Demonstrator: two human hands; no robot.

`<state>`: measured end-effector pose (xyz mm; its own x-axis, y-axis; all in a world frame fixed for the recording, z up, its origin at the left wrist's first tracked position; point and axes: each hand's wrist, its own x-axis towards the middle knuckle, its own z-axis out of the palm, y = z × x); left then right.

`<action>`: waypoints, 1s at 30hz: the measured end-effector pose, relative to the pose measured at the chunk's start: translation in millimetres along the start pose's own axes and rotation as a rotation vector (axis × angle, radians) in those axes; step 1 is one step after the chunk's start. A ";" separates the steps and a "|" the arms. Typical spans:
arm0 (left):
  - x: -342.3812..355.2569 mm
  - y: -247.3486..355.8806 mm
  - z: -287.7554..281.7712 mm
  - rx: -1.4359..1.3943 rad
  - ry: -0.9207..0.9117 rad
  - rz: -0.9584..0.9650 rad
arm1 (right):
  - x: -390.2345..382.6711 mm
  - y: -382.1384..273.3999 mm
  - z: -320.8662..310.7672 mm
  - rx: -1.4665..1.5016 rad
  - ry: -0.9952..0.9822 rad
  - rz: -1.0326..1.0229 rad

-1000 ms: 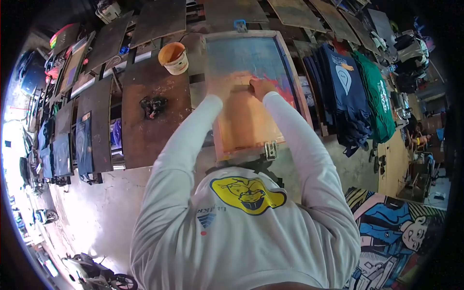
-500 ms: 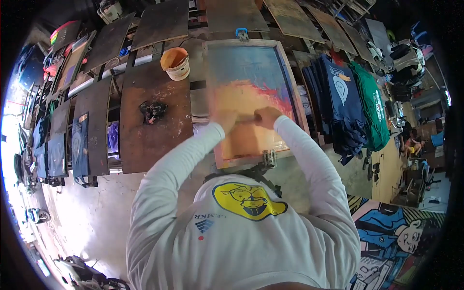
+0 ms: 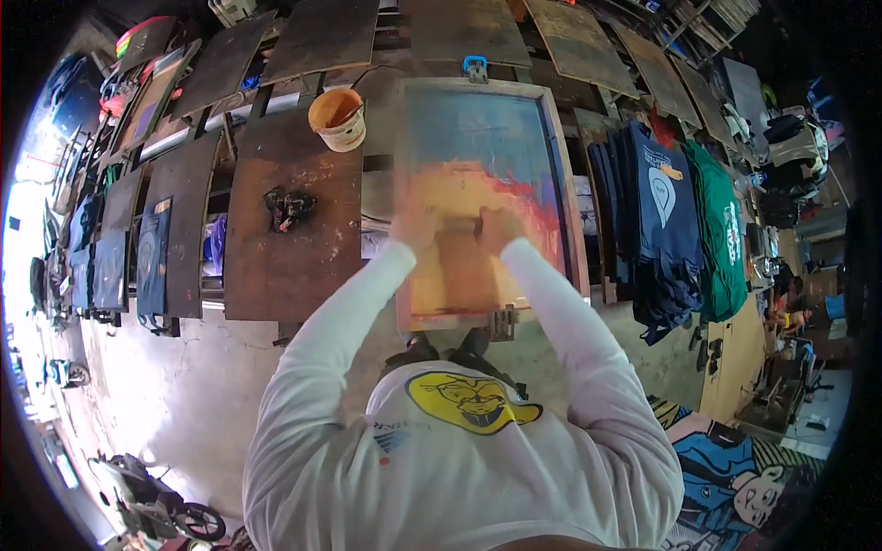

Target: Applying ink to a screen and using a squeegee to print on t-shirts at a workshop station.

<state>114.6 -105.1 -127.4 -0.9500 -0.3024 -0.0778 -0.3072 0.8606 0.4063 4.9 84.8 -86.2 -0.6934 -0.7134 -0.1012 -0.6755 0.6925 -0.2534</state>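
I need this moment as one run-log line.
Left hand: blurred, at dark brown bar; right hand: gripping bar's right end; beneath: rectangular wood-framed multicoloured screen; screen's left: round white bucket, orange inside

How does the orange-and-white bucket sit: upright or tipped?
Upright: the bucket rests base-down on the brown board, its open mouth facing up.

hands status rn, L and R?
Left hand: at the left end of the brown bar; too blurred to tell whether it grips.
Right hand: closed, holding the bar's right end.
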 end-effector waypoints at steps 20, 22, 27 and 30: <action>75.5 -9.4 -20.8 0.203 0.114 -0.092 | 87.0 17.3 -8.7 0.083 0.084 -0.149; 47.7 -2.5 -15.1 0.232 0.127 -0.046 | 65.9 15.7 -5.7 -0.042 0.073 -0.131; -41.1 43.4 -14.9 0.260 0.002 0.035 | -20.0 17.7 -6.7 -0.019 -0.074 -0.153; -78.0 66.8 -10.6 0.190 0.000 -0.019 | -47.1 17.8 -14.8 0.006 -0.109 -0.174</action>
<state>168.7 -28.3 -84.5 -0.9439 -0.3194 -0.0835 -0.3301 0.9167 0.2252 21.9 132.3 -71.7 -0.5351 -0.8297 -0.1591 -0.7808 0.5576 -0.2818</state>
